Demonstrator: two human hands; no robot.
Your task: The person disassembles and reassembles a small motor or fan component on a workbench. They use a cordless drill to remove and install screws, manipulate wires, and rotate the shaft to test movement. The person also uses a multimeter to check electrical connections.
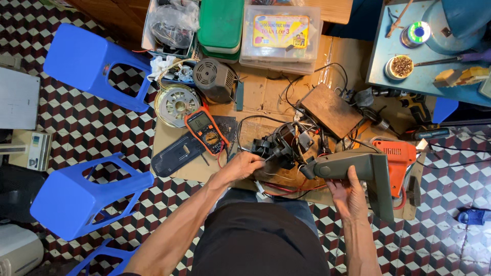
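**Soldering gun meets small motor on a workshop floor**

A small electric motor point(286, 143) with exposed windings sits on flattened cardboard point(266, 97) laid over the patterned tile floor. The left hand point(243, 166) pinches a thin wire at the motor's near side, while the right hand point(350, 194) grips the handle of a grey soldering gun point(353, 168), its tip just beside the motor. An orange multimeter point(206, 130) lies to the left, an orange drill point(399, 158) to the right, blue plastic stools point(82, 197) farther left.

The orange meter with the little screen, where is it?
In the head view, the orange multimeter lies on the cardboard, left of the left hand, below the round grey motor.
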